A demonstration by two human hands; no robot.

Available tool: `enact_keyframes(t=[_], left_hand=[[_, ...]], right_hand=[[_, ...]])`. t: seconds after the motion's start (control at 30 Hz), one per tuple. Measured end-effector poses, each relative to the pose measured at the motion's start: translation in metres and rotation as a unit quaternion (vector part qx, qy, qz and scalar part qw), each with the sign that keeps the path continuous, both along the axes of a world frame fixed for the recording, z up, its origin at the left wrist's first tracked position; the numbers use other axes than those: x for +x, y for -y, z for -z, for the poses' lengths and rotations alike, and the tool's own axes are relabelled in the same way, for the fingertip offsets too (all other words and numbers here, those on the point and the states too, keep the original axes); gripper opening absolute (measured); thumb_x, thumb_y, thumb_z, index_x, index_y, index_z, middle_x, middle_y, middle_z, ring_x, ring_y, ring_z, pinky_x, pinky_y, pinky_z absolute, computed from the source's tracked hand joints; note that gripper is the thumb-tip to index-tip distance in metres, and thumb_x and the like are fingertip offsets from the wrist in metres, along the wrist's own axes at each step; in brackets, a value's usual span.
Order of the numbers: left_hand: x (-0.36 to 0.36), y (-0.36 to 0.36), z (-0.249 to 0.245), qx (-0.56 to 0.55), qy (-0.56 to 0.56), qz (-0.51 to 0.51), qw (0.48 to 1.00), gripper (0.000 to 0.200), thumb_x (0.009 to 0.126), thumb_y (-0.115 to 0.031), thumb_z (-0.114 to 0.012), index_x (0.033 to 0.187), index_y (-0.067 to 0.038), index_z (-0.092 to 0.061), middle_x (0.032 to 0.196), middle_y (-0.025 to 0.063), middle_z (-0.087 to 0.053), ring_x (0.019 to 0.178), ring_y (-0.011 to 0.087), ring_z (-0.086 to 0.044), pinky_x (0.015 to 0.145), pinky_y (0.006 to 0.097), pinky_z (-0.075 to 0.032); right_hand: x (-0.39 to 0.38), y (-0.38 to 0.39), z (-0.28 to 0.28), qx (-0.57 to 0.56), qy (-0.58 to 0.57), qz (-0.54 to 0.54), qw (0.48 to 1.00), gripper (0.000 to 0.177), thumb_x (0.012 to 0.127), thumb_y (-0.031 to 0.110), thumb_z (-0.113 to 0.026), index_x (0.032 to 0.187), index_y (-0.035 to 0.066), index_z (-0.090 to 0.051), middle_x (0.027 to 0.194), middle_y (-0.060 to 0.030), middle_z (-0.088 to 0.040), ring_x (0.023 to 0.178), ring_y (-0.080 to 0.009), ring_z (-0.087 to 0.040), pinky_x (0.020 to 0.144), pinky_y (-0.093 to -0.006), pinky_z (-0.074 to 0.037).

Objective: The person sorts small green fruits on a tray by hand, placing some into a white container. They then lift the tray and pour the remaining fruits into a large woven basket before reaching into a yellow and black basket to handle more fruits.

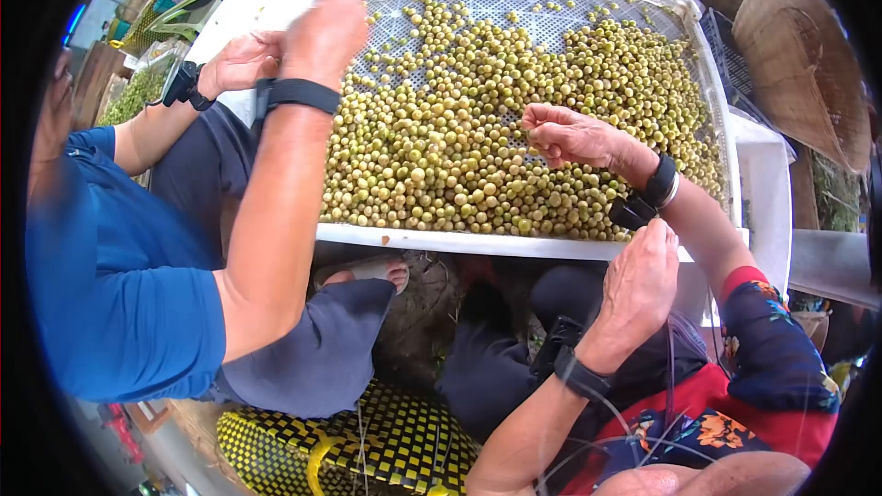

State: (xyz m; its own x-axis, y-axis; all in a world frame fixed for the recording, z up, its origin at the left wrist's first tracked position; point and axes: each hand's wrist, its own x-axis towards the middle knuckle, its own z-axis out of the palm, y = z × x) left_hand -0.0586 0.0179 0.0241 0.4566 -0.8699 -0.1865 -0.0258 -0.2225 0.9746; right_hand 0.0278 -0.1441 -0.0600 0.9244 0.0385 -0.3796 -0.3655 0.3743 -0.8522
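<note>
A wide white mesh tray (514,241) holds a thick layer of small round yellow-green fruits (459,119). Over the right part of this layer is my right hand (571,138), its fingers curled in and the thumb side toward the fruits. Whatever its fingertips hold is hidden. My left hand (640,277) is at the tray's front edge, fingers pinched together just below the black device (634,211) strapped to my right wrist. What that pinch holds is too small to make out. A black band (581,375) circles my left wrist.
A person in a blue shirt (119,285) sits at left, both hands (326,32) raised over the tray's left side. Woven baskets (790,55) stand at right. A black-and-yellow woven basket (349,441) is below. Thin strands (643,441) cross the lower right.
</note>
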Motion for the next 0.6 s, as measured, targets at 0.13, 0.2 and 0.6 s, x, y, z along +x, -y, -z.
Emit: enact_keyframes(t=[0.13, 0.2, 0.6], left_hand=[[0.004, -0.01, -0.008, -0.026, -0.076, 0.073, 0.994, 0.02, 0.1, -0.019, -0.044, 0.094, 0.0, -0.05, 0.082, 0.0185, -0.059, 0.079, 0.036, -0.059, 0.072, 0.0436, -0.046], [0.003, -0.015, -0.012, -0.062, -0.141, 0.161, 0.975, 0.02, 0.1, -0.018, -0.042, 0.095, 0.0, -0.051, 0.078, 0.0128, -0.056, 0.072, 0.0241, -0.057, 0.069, 0.0352, -0.046], [-0.003, -0.024, -0.033, 0.015, -0.199, 0.334, 0.921, 0.027, 0.102, -0.026, -0.044, 0.101, -0.002, -0.056, 0.08, 0.0048, -0.056, 0.074, 0.0133, -0.054, 0.068, 0.0293, -0.046]], right_hand=[[-0.019, -0.015, -0.01, -0.033, 0.085, -0.107, 0.99, 0.004, 0.09, 0.012, -0.057, 0.09, 0.008, -0.055, 0.071, 0.0036, -0.05, 0.063, -0.007, -0.049, 0.055, -0.0246, -0.043], [-0.035, -0.048, -0.03, -0.136, 0.176, -0.215, 0.951, 0.005, 0.086, 0.008, -0.061, 0.087, 0.004, -0.058, 0.071, -0.0018, -0.054, 0.067, -0.0111, -0.053, 0.06, -0.0301, -0.045], [-0.085, 0.014, -0.048, -0.565, 0.105, 0.052, 0.817, 0.008, 0.087, 0.012, -0.063, 0.094, 0.008, -0.066, 0.088, -0.0112, -0.065, 0.084, -0.0295, -0.065, 0.076, -0.04, -0.053]])
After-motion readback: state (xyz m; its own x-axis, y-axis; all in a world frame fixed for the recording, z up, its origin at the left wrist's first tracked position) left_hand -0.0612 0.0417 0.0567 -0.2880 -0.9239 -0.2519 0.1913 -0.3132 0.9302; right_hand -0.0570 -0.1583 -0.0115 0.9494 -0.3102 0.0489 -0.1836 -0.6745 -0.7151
